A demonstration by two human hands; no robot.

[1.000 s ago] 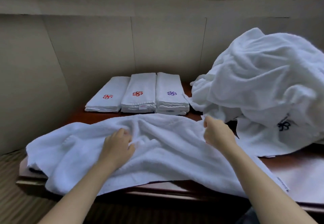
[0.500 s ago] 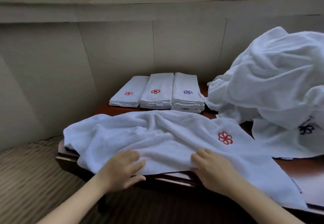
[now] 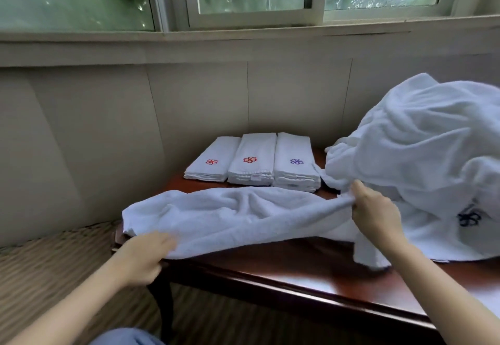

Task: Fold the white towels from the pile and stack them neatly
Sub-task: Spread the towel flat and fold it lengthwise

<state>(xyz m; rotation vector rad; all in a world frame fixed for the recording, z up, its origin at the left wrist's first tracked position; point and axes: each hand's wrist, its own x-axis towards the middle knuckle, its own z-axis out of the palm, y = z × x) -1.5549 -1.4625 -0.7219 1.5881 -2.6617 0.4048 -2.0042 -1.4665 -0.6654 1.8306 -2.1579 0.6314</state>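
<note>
A white towel [image 3: 232, 217] lies bunched lengthwise across the dark wooden table [image 3: 311, 271]. My left hand [image 3: 144, 255] grips its near left edge at the table's corner. My right hand [image 3: 374, 213] pinches the towel's right end and lifts it slightly; a loose corner hangs below that hand. A big pile of unfolded white towels [image 3: 422, 160] rises at the right, one showing a dark flower mark. Three stacks of folded towels [image 3: 253, 162] sit side by side at the back, marked with red, red and purple flowers.
A panelled wall and a window sill run behind the table. A woven mat covers the floor [image 3: 54, 263] to the left. The table's front edge and left leg are close to my knees.
Both hands moved apart from the towel's front edge: the left to the near left edge, the right up to the right end. The towel's red flower mark no longer shows.
</note>
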